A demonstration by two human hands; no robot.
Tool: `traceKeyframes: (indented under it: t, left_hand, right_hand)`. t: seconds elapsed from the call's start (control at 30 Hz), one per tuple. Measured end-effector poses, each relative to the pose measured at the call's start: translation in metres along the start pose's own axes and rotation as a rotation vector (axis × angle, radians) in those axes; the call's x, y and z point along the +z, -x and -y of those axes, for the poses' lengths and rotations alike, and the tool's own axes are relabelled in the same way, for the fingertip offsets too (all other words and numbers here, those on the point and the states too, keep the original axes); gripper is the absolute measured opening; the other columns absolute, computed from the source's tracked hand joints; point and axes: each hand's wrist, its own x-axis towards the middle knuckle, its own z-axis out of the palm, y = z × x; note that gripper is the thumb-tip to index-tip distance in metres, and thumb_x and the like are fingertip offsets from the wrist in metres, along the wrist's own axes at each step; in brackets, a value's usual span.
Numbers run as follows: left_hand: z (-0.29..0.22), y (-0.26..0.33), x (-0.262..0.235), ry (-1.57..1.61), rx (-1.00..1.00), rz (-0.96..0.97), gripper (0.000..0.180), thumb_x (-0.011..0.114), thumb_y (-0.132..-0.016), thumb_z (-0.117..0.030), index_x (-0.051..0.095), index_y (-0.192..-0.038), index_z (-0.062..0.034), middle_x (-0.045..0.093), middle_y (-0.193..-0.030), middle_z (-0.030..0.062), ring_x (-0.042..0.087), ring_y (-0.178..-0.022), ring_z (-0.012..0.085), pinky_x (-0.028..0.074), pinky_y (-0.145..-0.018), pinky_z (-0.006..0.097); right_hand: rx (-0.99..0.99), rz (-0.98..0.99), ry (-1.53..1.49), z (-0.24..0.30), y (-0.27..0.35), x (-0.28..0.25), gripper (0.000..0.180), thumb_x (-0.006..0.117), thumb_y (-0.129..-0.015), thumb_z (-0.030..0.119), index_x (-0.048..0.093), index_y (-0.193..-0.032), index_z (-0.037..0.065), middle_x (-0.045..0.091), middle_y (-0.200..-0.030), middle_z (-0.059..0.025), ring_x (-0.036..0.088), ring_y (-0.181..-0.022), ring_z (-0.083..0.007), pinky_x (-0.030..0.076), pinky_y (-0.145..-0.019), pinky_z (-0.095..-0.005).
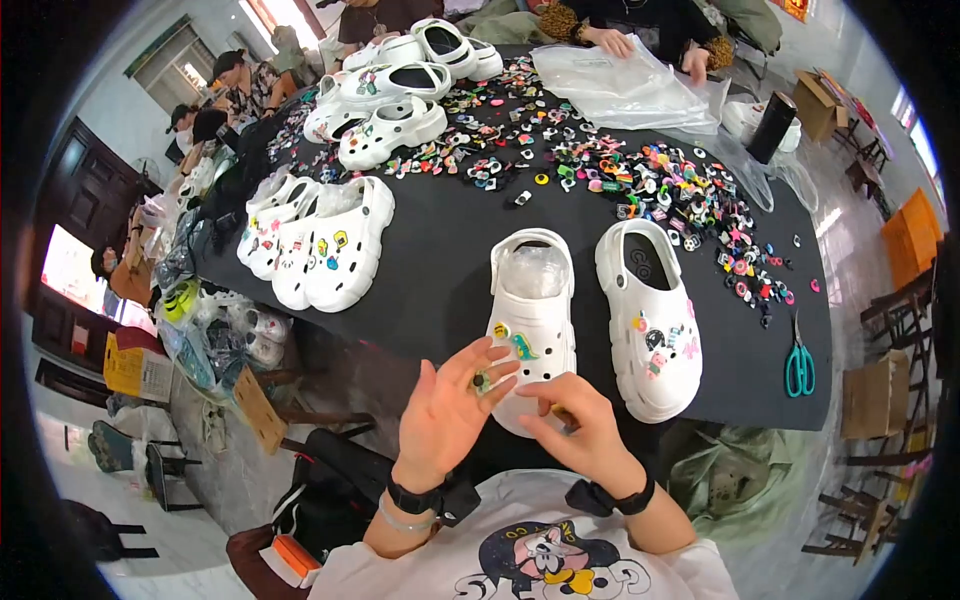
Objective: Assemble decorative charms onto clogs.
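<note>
In front of me a white clog (530, 300) stands on the black table, with a dinosaur-shaped charm (523, 346) and a yellow charm on its upper and clear plastic stuffed in its opening. My left hand (450, 405) is held palm up over its near left side, fingers stretched out. A small dark and greenish charm (482, 380) lies against those fingers. Over the clog's toe my right hand (585, 430) is curled, thumb and forefinger close together; what they hold is mostly hidden. Just right stands a second white clog (650, 320) bearing several colourful charms.
Loose charms (690, 200) spread across the table's far half. More white clogs (340, 245) stand at left and far left. Teal-handled scissors (800, 368) lie near the right edge. Across the table, a person's hands (612, 42) rest on a clear plastic bag (640, 90) beside a black cylinder (772, 128).
</note>
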Motion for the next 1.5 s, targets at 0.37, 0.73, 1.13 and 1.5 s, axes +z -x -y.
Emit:
traceKeyframes:
  t: [0.37,0.73,1.13,1.5]
  left_hand:
    - [0.006,0.015,-0.009,-0.488,0.098,0.221,0.069,0.045,-0.099,-0.047,0.033,-0.144,0.0042,0.037,-0.147,0.0216,0.037,-0.136,0.0306,0.022,-0.115,0.042]
    - [0.035,-0.033,-0.017,-1.476,0.491,0.017,0.095,0.081,-0.073,-0.027,0.027,-0.145,0.0019,0.026,-0.149,0.0295,0.030,-0.138,0.0427,0.029,-0.111,0.048]
    - [0.044,-0.042,-0.017,-1.457,0.445,-0.023,0.108,0.082,-0.067,-0.024,0.016,-0.148,0.0024,0.022,-0.151,0.0291,0.022,-0.142,0.0420,0.023,-0.114,0.048]
    - [0.045,-0.043,-0.018,-1.485,0.471,-0.027,0.107,0.082,-0.067,-0.025,0.016,-0.148,-0.0005,0.022,-0.149,0.0330,0.026,-0.138,0.0460,0.026,-0.111,0.051]
  right_hand:
    - [-0.166,-0.172,0.313,-0.004,-0.008,-0.002,0.018,0.068,-0.084,0.005,0.071,-0.102,0.005,0.064,-0.089,-0.0086,0.061,-0.077,-0.0193,0.049,-0.067,-0.0290]
    - [0.348,-0.295,-0.309,-0.060,-0.031,-0.026,0.010,0.066,-0.092,0.012,0.065,-0.097,0.003,0.064,-0.089,0.0001,0.053,-0.077,-0.0048,0.042,-0.066,-0.0186]
    - [0.339,-0.274,-0.302,-0.058,-0.039,-0.026,0.013,0.064,-0.092,0.007,0.068,-0.103,0.002,0.066,-0.092,0.0004,0.057,-0.082,-0.0034,0.045,-0.071,-0.0172]
    - [0.159,-0.325,-0.270,-0.055,-0.049,-0.018,0.013,0.063,-0.092,0.004,0.067,-0.104,-0.001,0.065,-0.098,-0.0022,0.059,-0.080,-0.0059,0.049,-0.069,-0.0195]
